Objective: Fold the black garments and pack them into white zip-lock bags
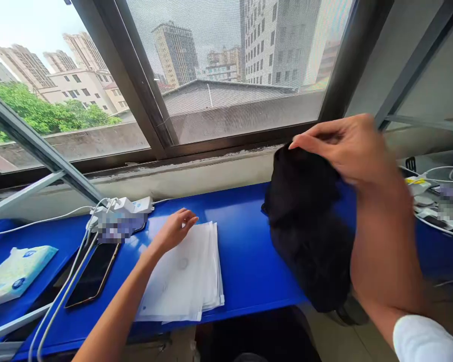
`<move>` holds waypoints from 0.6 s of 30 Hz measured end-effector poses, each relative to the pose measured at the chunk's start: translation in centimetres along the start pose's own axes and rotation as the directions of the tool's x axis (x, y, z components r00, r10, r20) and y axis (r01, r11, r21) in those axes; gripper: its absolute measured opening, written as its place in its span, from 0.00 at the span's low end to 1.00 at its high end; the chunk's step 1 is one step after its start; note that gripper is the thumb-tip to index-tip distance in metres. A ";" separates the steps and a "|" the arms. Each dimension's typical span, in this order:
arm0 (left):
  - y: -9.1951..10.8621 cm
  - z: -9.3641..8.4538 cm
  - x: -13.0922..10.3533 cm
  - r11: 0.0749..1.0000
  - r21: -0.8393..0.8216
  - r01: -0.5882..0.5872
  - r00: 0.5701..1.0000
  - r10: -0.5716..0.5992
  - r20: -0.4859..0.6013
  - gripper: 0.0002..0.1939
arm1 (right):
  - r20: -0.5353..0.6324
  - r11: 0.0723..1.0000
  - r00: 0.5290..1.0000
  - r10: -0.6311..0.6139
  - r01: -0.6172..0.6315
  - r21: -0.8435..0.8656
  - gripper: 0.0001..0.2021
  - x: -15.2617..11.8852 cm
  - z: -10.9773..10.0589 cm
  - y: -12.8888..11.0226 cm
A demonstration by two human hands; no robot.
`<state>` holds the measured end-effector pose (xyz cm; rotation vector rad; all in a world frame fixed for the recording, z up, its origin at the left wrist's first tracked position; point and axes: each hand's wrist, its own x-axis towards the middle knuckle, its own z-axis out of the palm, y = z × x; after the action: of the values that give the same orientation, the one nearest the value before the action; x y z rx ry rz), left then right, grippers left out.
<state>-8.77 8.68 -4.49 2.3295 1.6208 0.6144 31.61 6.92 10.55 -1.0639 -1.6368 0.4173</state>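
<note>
A black cloth item point(309, 226), perhaps a garment, hangs in a bunch from my right hand point(351, 146). The thumb and fingers of that hand pinch its top edge, above the right part of the table. Its folds hide what exact kind of thing it is. My left hand point(177, 229) is over the upper edge of a stack of frosted white plastic zip bags point(181, 281). Its fingers are curled in toward the thumb, and I see nothing between them. Whether it touches the stack is unclear.
The blue tabletop point(245, 256) runs below a window. On the left are a smartphone point(94, 274), a tissue pack point(20, 271), white cables and a power strip point(124, 208). Slanted metal frame bars point(45, 146) cross the left side. More cables point(438, 176) lie at the far right.
</note>
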 end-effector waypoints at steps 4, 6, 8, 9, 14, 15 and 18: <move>-0.5 -1.8 -1.0 1.000 -0.016 -0.021 0.999 0.021 -0.025 0.20 | -0.160 0.981 0.971 -0.175 0.159 -0.109 0.12 -1.0 -2.0 -0.1; 0.2 -2.7 -1.7 0.999 0.001 -0.035 0.999 0.035 0.018 0.20 | -0.287 0.915 0.917 -0.276 0.159 -0.372 0.10 -1.3 -2.6 -0.1; 1.3 -3.2 -2.1 0.998 -0.007 -0.056 0.997 0.057 0.050 0.20 | -0.265 0.856 0.904 -0.334 0.174 -0.486 0.07 -1.5 -2.7 0.0; 1.9 -3.4 -2.2 0.998 -0.018 -0.062 0.996 0.063 0.067 0.21 | -0.234 0.847 0.903 -0.360 0.211 -0.488 0.07 -1.5 -2.6 0.0; 2.6 -3.6 -1.8 1.000 0.013 -0.025 0.991 0.023 0.131 0.23 | -0.293 0.856 0.805 -0.516 0.496 -0.146 0.08 -1.3 -2.5 0.3; 2.3 -3.6 -1.7 0.999 0.031 -0.012 0.991 0.007 0.133 0.24 | -0.334 0.849 0.781 -0.528 0.499 -0.175 0.08 -1.2 -2.8 0.3; 1.2 -3.4 -1.9 0.998 0.065 0.025 0.987 -0.035 0.159 0.25 | -0.350 0.754 0.767 -0.537 0.251 -0.607 0.11 -1.2 -4.1 0.7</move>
<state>-9.90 6.32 -1.34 2.3265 1.6202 0.3640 35.61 5.30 10.77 -1.0412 -1.4577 -0.6224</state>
